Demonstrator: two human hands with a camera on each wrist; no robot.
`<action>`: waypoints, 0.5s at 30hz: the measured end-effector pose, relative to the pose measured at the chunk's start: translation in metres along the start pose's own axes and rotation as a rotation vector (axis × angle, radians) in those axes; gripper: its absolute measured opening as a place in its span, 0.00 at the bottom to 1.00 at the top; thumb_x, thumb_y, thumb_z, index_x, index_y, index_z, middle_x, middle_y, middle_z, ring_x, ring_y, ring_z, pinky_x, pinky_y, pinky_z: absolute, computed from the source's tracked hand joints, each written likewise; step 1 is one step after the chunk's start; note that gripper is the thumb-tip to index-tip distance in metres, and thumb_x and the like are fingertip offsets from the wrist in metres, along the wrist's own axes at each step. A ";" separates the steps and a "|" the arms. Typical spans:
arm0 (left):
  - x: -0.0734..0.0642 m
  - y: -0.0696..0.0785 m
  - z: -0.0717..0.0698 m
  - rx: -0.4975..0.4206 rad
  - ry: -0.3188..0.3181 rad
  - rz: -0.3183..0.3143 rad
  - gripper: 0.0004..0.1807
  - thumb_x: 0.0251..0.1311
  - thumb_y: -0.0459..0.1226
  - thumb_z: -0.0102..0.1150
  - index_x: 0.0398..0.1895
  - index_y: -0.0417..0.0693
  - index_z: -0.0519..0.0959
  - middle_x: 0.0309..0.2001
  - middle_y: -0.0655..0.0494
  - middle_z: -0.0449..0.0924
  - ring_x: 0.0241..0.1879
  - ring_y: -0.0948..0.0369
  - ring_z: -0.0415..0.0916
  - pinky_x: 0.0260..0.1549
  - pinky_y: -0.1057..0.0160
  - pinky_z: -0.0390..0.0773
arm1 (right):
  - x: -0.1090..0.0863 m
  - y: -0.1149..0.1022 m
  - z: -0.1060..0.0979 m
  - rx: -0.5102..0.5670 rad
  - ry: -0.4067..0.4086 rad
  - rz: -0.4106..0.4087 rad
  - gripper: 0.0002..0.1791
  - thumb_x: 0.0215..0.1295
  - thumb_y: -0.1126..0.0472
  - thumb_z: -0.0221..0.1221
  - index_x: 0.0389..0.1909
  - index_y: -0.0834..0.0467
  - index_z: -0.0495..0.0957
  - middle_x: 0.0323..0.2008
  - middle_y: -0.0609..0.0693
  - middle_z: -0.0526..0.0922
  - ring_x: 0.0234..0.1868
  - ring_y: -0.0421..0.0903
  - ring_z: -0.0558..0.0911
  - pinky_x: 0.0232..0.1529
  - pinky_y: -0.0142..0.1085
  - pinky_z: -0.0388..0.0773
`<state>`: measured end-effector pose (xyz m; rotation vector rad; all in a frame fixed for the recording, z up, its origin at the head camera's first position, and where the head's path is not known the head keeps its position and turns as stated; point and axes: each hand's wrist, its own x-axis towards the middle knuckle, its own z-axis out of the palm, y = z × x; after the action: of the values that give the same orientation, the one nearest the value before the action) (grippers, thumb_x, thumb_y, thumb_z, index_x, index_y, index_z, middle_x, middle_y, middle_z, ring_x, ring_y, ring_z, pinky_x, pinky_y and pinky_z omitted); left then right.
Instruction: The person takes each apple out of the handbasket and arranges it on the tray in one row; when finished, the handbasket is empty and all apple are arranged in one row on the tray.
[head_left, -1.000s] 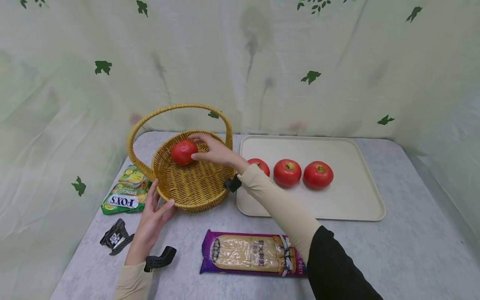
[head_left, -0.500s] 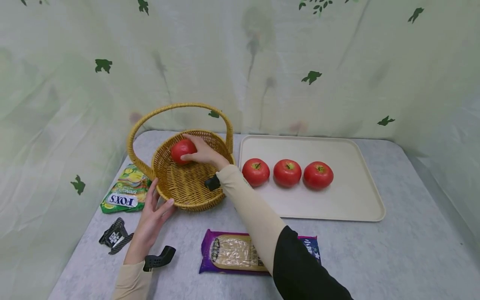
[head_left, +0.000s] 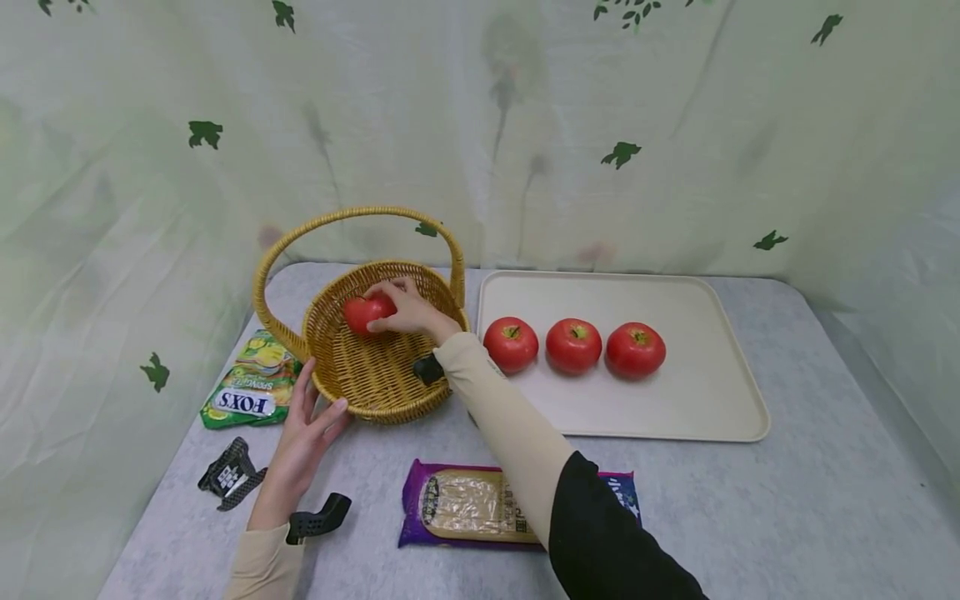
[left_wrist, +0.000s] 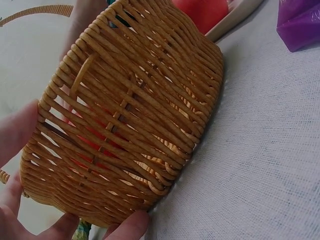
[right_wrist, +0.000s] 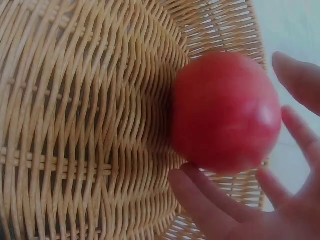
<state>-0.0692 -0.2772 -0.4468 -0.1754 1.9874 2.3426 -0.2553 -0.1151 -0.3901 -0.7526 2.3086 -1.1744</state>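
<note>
A red apple (head_left: 362,315) lies inside a yellow wicker basket (head_left: 375,387) with a tall arched handle. My right hand (head_left: 411,312) reaches into the basket and holds this apple from its right side, fingers behind it and thumb in front. In the right wrist view, fingers surround the apple (right_wrist: 227,112) beside the woven wall. My left hand (head_left: 300,437) rests with spread fingers against the basket's near left outside. The left wrist view shows its fingertips touching the weave (left_wrist: 120,115). Three more red apples (head_left: 573,346) sit in a row on a beige tray (head_left: 697,392).
Left of the basket lies a green FOX'S candy bag (head_left: 251,387), with a small black wrapper (head_left: 231,473) nearer me. A purple pasta pack (head_left: 468,504) lies at the front, partly under my right forearm. A pale curtain (head_left: 525,125) hangs behind the table (head_left: 817,500).
My right hand and forearm have shifted left, uncovering the leftmost apple on the tray. The apple in the basket has turned and moved slightly right. My left hand stays in place.
</note>
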 end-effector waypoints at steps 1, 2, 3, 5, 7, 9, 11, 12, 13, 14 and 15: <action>0.000 0.000 0.000 0.002 0.001 0.001 0.43 0.71 0.33 0.47 0.75 0.73 0.34 0.75 0.50 0.25 0.70 0.42 0.44 0.62 0.53 0.64 | 0.000 0.001 0.000 0.001 -0.012 -0.002 0.30 0.62 0.57 0.63 0.65 0.48 0.67 0.68 0.55 0.50 0.63 0.55 0.64 0.57 0.45 0.69; 0.000 0.000 0.000 0.004 0.002 0.001 0.43 0.71 0.33 0.47 0.75 0.73 0.34 0.75 0.50 0.25 0.70 0.42 0.45 0.61 0.55 0.66 | 0.000 0.001 0.000 -0.009 -0.030 -0.006 0.31 0.62 0.58 0.64 0.65 0.47 0.66 0.68 0.55 0.50 0.64 0.54 0.63 0.57 0.45 0.69; -0.001 0.000 0.000 0.006 0.002 0.001 0.43 0.71 0.33 0.47 0.75 0.73 0.34 0.75 0.50 0.25 0.70 0.42 0.45 0.60 0.57 0.67 | 0.001 0.002 0.001 -0.025 -0.047 -0.012 0.33 0.61 0.59 0.64 0.67 0.46 0.65 0.69 0.56 0.50 0.64 0.54 0.63 0.57 0.44 0.68; -0.001 0.000 0.000 0.008 0.003 0.002 0.43 0.71 0.33 0.47 0.75 0.73 0.34 0.75 0.50 0.25 0.70 0.42 0.45 0.59 0.58 0.68 | 0.002 0.003 0.002 -0.069 -0.085 -0.025 0.37 0.61 0.60 0.64 0.70 0.45 0.61 0.69 0.57 0.51 0.64 0.53 0.63 0.58 0.44 0.68; 0.000 0.000 0.000 0.006 0.001 0.002 0.43 0.71 0.33 0.47 0.75 0.73 0.34 0.75 0.50 0.25 0.70 0.42 0.45 0.60 0.56 0.67 | 0.002 0.004 0.003 -0.109 -0.128 -0.029 0.40 0.61 0.60 0.64 0.72 0.44 0.58 0.69 0.58 0.51 0.65 0.53 0.63 0.59 0.43 0.67; 0.000 -0.001 0.000 0.008 0.002 0.001 0.43 0.71 0.33 0.47 0.75 0.73 0.34 0.75 0.50 0.25 0.70 0.42 0.44 0.61 0.55 0.65 | 0.002 0.004 0.003 -0.135 -0.155 -0.025 0.41 0.61 0.61 0.64 0.73 0.43 0.56 0.69 0.58 0.51 0.64 0.53 0.63 0.59 0.44 0.67; 0.000 -0.001 0.000 0.009 0.000 0.002 0.43 0.71 0.33 0.47 0.75 0.73 0.34 0.75 0.50 0.25 0.70 0.42 0.44 0.61 0.54 0.65 | 0.001 0.005 0.004 -0.142 -0.162 -0.014 0.40 0.60 0.61 0.65 0.72 0.43 0.59 0.68 0.57 0.52 0.63 0.53 0.64 0.57 0.43 0.68; 0.000 -0.001 0.000 0.012 0.001 0.001 0.43 0.71 0.33 0.48 0.75 0.73 0.34 0.75 0.50 0.25 0.70 0.42 0.44 0.61 0.55 0.66 | 0.001 0.005 0.004 -0.140 -0.157 -0.009 0.40 0.59 0.62 0.66 0.71 0.43 0.61 0.67 0.57 0.53 0.62 0.53 0.65 0.56 0.43 0.68; 0.000 -0.001 0.000 0.013 0.003 0.000 0.43 0.71 0.34 0.48 0.75 0.73 0.34 0.75 0.50 0.25 0.70 0.42 0.45 0.60 0.56 0.66 | 0.000 0.005 0.003 -0.136 -0.147 -0.008 0.39 0.58 0.62 0.67 0.69 0.44 0.62 0.66 0.57 0.54 0.60 0.52 0.66 0.55 0.42 0.69; 0.000 -0.001 -0.001 0.015 0.005 -0.001 0.43 0.71 0.34 0.47 0.75 0.73 0.34 0.75 0.50 0.26 0.70 0.42 0.45 0.60 0.57 0.67 | 0.000 0.005 0.003 -0.133 -0.135 -0.010 0.38 0.57 0.63 0.68 0.68 0.44 0.64 0.65 0.58 0.55 0.59 0.52 0.67 0.54 0.41 0.69; 0.000 -0.001 -0.001 0.016 0.007 -0.003 0.43 0.71 0.34 0.47 0.75 0.73 0.34 0.76 0.50 0.26 0.70 0.42 0.45 0.59 0.58 0.68 | 0.000 0.005 0.003 -0.136 -0.123 -0.014 0.37 0.56 0.62 0.68 0.67 0.45 0.65 0.63 0.58 0.57 0.57 0.51 0.68 0.53 0.41 0.70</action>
<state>-0.0689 -0.2776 -0.4477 -0.1858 2.0075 2.3267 -0.2549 -0.1144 -0.3953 -0.8661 2.3009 -0.9566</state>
